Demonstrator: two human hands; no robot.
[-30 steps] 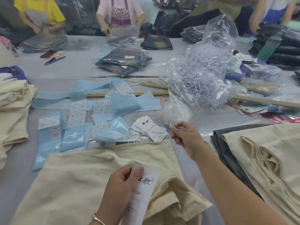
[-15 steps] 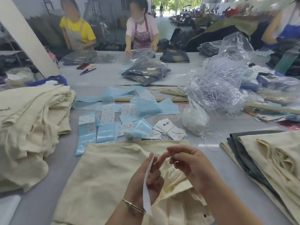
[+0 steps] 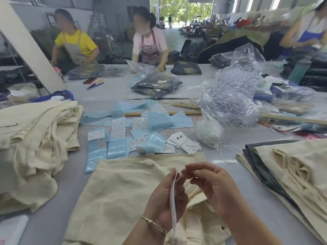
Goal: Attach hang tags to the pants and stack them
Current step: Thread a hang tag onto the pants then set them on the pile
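**Tag held edge-on over the cream pants**

The left hand (image 3: 165,195) holds a white tag (image 3: 173,197) upright and edge-on, fingers curled round it, thumb along its near side. A thin bracelet (image 3: 153,224) sits on that wrist. The right hand (image 3: 211,188) is just beside the tag's top end, its fingertips (image 3: 187,169) drawn together there as if pinching something fine; whether a string is between them I cannot tell.

Both hands hover above the cream pants (image 3: 120,190), which lie flat on the grey surface (image 3: 228,174) with the waistband bunched under the hands.

Taking the pants as the landmark: to their left is a rumpled pile (image 3: 33,138) of the same cream cloth. To their right lies a neater stack (image 3: 290,172), cream pieces with one dark grey piece among them. Just beyond the far edge of the pants sits a fan of white tags (image 3: 184,141) with black print, and left of these, pale blue strips (image 3: 113,138) carrying small white labels. Beyond the tags to the right, a small clear bag of white strings (image 3: 208,133) lies with loose ends trailing out, and behind it a large crumpled bag (image 3: 231,96) of more strings.

Farther off, across the surface, a person in yellow (image 3: 76,46) and a person in an apron (image 3: 150,45) handle dark bagged clothes (image 3: 155,84).
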